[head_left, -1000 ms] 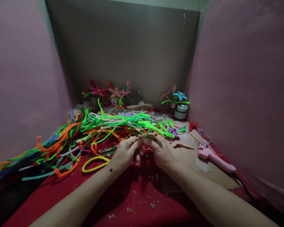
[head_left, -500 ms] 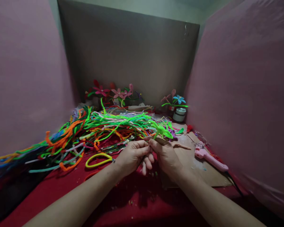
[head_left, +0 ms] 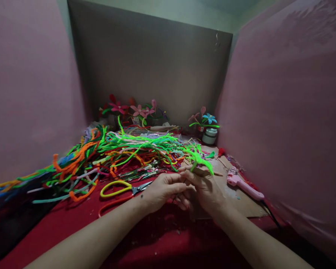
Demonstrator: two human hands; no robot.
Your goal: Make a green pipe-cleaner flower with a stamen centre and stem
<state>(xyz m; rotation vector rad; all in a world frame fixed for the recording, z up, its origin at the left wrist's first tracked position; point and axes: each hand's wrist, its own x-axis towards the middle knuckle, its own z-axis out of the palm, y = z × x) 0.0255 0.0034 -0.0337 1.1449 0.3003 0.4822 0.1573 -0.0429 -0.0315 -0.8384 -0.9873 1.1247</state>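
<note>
My two hands meet above the front of the table. In my right hand [head_left: 208, 190], the thumb and fingers are closed around the base of a bright green pipe-cleaner flower [head_left: 201, 161], whose fuzzy petals stick up and to the right. A dull brownish strip [head_left: 203, 172] shows along that hand's top edge. My left hand [head_left: 168, 190] pinches close beside it, at the thin dark stem below the flower; the fingertips partly cover it. Scissors [head_left: 116, 188] with one yellow and one red handle lie left of my left wrist, their red handle partly behind my forearm.
A tangled heap of coloured pipe cleaners [head_left: 140, 145] spreads across the left and middle. Right of my hands are a cardboard sheet [head_left: 246, 209] and a pink glue gun [head_left: 245, 185] with a cord. Finished flowers [head_left: 138, 111] and a lidded jar [head_left: 210, 136] stand at the back wall.
Both hands have shifted right and slightly down in view, still close together. The green flower has come up clear above the right hand and turned. More of the scissors now shows.
</note>
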